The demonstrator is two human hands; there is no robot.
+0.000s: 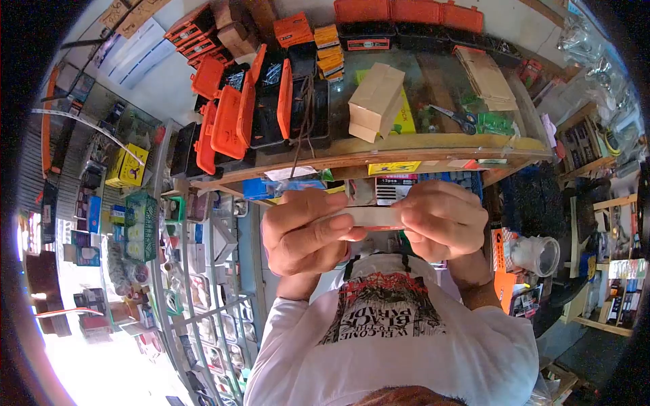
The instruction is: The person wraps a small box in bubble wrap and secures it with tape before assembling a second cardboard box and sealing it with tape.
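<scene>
Both hands are raised in front of the chest, holding a small, flat, pale strip-like piece [372, 216] between them. My left hand [305, 230] pinches one end with thumb and fingers. My right hand [443, 222] pinches the other end, its fingers curled. A reddish edge shows under the pale piece. Behind the hands, a small box with dark and white stripes [395, 192] is partly covered by the fingers.
A wooden-edged glass counter [433, 143] holds a brown carton [376, 101], scissors [455, 118], orange-lidded black cases [232, 122] and flat cardboard [485, 78]. A green basket [140, 227] hangs at left. A clear plastic jar [536, 255] stands at right.
</scene>
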